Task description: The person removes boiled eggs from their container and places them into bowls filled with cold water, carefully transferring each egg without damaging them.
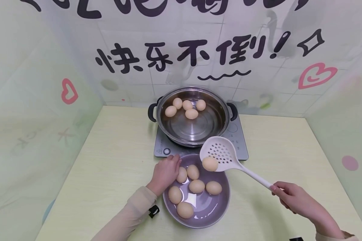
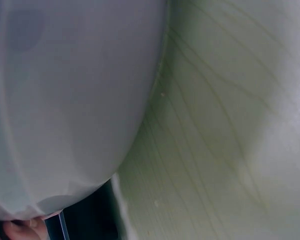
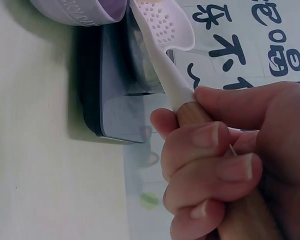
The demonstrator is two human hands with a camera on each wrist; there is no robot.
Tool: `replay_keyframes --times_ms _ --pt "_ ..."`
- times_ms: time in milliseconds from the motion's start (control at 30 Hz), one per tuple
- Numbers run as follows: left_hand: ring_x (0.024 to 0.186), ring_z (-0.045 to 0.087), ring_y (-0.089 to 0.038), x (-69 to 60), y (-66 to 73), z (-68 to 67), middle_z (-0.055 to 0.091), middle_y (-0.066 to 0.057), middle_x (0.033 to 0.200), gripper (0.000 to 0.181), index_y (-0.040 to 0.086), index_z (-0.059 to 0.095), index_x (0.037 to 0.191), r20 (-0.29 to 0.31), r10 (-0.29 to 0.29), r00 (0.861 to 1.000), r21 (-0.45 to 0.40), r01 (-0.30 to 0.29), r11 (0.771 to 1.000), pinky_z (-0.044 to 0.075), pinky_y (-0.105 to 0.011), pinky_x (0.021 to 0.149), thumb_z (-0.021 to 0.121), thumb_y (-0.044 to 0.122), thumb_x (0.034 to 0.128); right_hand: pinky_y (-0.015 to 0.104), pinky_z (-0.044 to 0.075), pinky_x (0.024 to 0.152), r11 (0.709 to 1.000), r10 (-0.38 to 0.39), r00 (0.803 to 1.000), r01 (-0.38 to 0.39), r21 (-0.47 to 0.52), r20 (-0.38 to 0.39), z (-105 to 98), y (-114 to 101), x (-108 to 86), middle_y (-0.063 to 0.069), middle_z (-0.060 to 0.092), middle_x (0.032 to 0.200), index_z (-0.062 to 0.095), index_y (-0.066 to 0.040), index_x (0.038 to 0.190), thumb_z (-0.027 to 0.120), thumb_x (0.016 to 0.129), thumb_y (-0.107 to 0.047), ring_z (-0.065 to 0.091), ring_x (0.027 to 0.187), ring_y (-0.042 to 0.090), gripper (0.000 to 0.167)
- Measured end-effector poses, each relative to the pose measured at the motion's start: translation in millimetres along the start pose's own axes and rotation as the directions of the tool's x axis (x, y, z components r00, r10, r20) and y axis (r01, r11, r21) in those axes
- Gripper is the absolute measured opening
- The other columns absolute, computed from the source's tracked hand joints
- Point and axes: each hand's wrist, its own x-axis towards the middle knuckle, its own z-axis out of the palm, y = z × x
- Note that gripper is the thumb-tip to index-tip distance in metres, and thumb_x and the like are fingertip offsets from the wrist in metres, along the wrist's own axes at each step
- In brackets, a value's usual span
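My right hand grips the handle of a white slotted spoon; the right wrist view shows the fingers wrapped round its wooden handle. One brown egg rests at the spoon's left edge, over the far right rim of a purple bowl. Several eggs lie inside that bowl. At the bowl's far left rim, my left hand holds on. The left wrist view is mostly filled by the bowl's outer wall, with fingertips at the lower left corner.
Behind the bowl, a wide steel pot with black side handles stands on a flat grey cooktop. Several eggs sit toward its back. A printed sheet hangs behind the pale wooden table.
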Motion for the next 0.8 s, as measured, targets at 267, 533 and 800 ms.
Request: replay_keyframes --times_ms 267,533,800 --pt "0.049 0.056 -0.028 -0.2 -0.1 -0.1 0.055 -0.008 0.064 0.012 0.009 0.056 0.08 -0.001 -0.002 1.0 -0.001 0.002 1.0 0.042 -0.036 0.04 0.056 0.019 0.0873 0.021 0.031 0.036 1.0 0.0 1.0 0.0 0.0 -0.009 0.8 2.4 -0.6 -0.008 0.037 0.051 0.054 -0.006 0.088 0.044 0.096 -0.023 0.031 0.04 0.001 0.021" --pt "0.049 0.056 -0.026 -0.1 0.0 -0.6 0.056 -0.007 0.065 0.012 0.008 0.058 0.082 0.005 0.0 1.0 0.001 0.0 1.0 0.042 -0.035 0.04 0.056 0.019 0.0877 0.022 0.032 0.036 1.0 0.002 1.0 -0.003 -0.024 -0.029 -0.4 4.2 -0.8 -0.007 0.037 0.051 0.055 -0.007 0.088 0.044 0.096 -0.023 0.031 0.04 0.001 0.021" --pt "0.048 0.055 -0.027 -0.6 -0.3 0.6 0.055 -0.007 0.065 0.013 0.008 0.057 0.081 -0.003 0.003 1.0 0.002 -0.003 1.0 0.042 -0.036 0.04 0.057 0.02 0.0875 0.022 0.032 0.035 0.999 -0.022 0.999 0.021 -0.031 -0.033 -4.1 2.2 -0.4 -0.009 0.037 0.051 0.054 -0.007 0.088 0.044 0.096 -0.021 0.031 0.039 0.001 0.02"
